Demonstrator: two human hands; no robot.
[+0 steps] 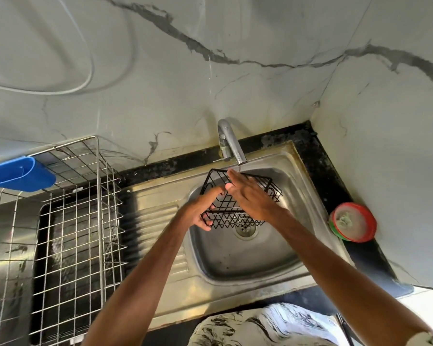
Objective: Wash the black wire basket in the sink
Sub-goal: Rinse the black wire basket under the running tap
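A black wire basket point(231, 213) hangs tilted over the steel sink point(238, 260), just under the tap point(231, 143). A thin stream of water falls from the spout onto it. My left hand point(201, 208) grips the basket's left edge, thumb on top and fingers curled below. My right hand point(250, 196) lies flat across the inside of the basket with straight fingers, the fingertips at its far rim under the water. The drain point(245, 229) shows below the basket.
A steel wire dish rack point(68, 221) with a blue plastic cup point(20, 174) stands on the left. A round red and green tub point(353, 222) sits on the black counter to the right. Marble wall tiles rise close behind the tap.
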